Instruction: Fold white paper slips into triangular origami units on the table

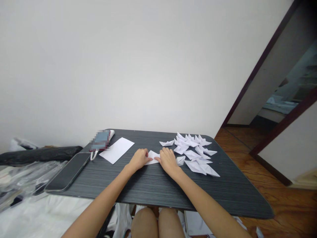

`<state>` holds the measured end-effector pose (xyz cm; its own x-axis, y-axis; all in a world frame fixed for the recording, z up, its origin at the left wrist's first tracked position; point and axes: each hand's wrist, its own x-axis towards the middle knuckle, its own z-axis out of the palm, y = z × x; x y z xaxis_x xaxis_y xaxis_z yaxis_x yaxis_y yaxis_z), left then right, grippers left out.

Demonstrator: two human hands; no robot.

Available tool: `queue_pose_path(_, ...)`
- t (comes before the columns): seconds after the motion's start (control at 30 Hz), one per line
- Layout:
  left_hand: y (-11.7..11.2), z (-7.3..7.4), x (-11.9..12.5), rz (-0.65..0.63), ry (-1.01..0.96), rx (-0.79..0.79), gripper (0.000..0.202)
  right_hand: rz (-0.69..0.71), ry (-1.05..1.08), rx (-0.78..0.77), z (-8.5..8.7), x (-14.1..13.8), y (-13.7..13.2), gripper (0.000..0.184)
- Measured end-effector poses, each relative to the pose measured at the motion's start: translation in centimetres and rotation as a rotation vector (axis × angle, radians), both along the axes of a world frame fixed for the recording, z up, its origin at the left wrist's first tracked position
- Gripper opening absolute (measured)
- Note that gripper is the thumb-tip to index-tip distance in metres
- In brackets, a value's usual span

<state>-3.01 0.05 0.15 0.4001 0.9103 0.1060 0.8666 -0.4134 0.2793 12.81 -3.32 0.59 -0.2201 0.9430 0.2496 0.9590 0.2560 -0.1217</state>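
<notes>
A small piece of folded white paper (154,154) lies on the dark table between my two hands. My left hand (139,159) is closed on its left side, the thumb pressing on the paper. On its right side my right hand (169,161) is closed too, thumb on the paper and fingers curled over the far edge. Just right of my right hand sits a folded paper boat (180,161). Several more white paper boats (195,167) are gathered on the right of the table. One paper boat (166,143) stands apart behind my right hand.
A stack of white paper (117,150) lies left on the dark table (158,188). Beside it are a blurred-out device (100,140) with a white cable (93,155) and a black phone (68,172) at the left edge. A white wall (153,66) rises behind.
</notes>
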Motion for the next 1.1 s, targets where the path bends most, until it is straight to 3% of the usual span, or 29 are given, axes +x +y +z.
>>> queue_pose_path(0.13,1.7,0.1,0.1,0.105,0.029,-0.102,0.051,-0.033,0.138,-0.121,0.0,0.0,1.9,0.039)
queue_pose_path(0.37,1.6,0.1,-0.9,0.016,-0.021,-0.141,0.044,0.031,0.252,-0.36,-0.5,0.2,3.5,0.024)
queue_pose_path(0.53,1.4,0.2,-1.7,-0.089,-0.108,-0.063,0.022,0.15,0.368,-0.237,-0.7,1.0,3.6,0.01)
queue_pose_path(0.67,0.8,0.5,-1.0,-0.099,-0.161,0.128,0.024,0.203,0.395,0.001,0.0,1.5,3.2,0.003)
queue_pose_path(0.77,0.2,0.5,-0.4,-0.165,-0.171,0.248,0.022,0.253,0.368,0.095,0.4,1.5,2.7,0.007)
queue_pose_path(0.97,0.0,0.6,-0.9,-0.38,-0.104,0.202,0.024,0.356,0.329,-0.01,0.1,1.8,2.0,0.005)
queue_pose_path(1.1,0.4,0.3,-1.2,-0.391,-0.146,0.118,0.026,0.355,0.343,-0.101,-0.3,2.1,2.1,0.009)
